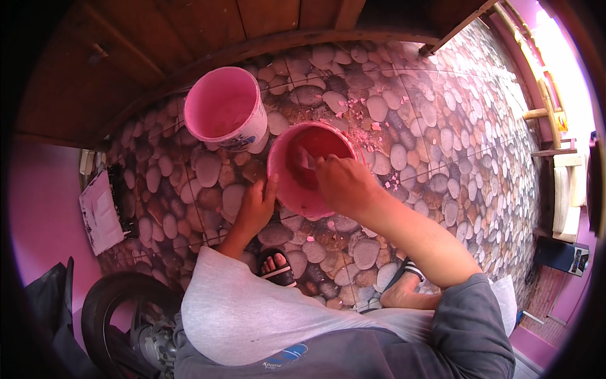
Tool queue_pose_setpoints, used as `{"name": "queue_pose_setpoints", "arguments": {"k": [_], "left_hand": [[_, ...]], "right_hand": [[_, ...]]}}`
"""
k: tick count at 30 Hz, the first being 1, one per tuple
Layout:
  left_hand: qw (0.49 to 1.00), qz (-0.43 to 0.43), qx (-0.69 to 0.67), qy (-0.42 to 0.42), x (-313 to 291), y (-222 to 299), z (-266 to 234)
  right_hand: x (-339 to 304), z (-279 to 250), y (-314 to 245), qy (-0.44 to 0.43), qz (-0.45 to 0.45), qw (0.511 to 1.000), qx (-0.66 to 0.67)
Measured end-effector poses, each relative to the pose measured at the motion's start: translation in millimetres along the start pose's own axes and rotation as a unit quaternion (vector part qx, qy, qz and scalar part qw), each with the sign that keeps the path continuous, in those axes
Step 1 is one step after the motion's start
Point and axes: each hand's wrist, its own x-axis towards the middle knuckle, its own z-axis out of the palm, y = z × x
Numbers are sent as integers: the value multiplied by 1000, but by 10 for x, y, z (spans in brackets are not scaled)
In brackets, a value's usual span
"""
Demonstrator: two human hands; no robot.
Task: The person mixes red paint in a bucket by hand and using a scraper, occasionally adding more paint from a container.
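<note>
A pink bucket (291,187) stands on the floor in front of me, tilted a little, with a darker red inside. My left hand (257,203) grips its left side, fingers against the wall near the rim. Over its opening, my right hand (346,183) is closed around a flat-bladed scraper (305,158), whose pale blade points into the bucket. The fist hides the scraper's handle. Just behind and to the left is a second bucket (255,126), white outside and pink inside, with a pale layer at its bottom.
Pink flakes (363,129) lie scattered on the pebble-patterned floor (442,170). Dark wooden furniture (208,28) runs along the far side. A stained white sheet (101,211) lies at the left, and a black wheel (104,303) stands near my left. My sandaled feet (276,268) are close to the bucket.
</note>
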Motion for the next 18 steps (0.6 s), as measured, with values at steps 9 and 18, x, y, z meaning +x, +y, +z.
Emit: {"name": "queue_pose_setpoints", "arguments": {"k": [9,18], "left_hand": [[998,29,-38,34,-37,-25,45],[998,32,-15,59,3,-136,-4]], "right_hand": [[10,159,-99,-29,-3,999,31],[65,117,-248,4,20,998,63]]}}
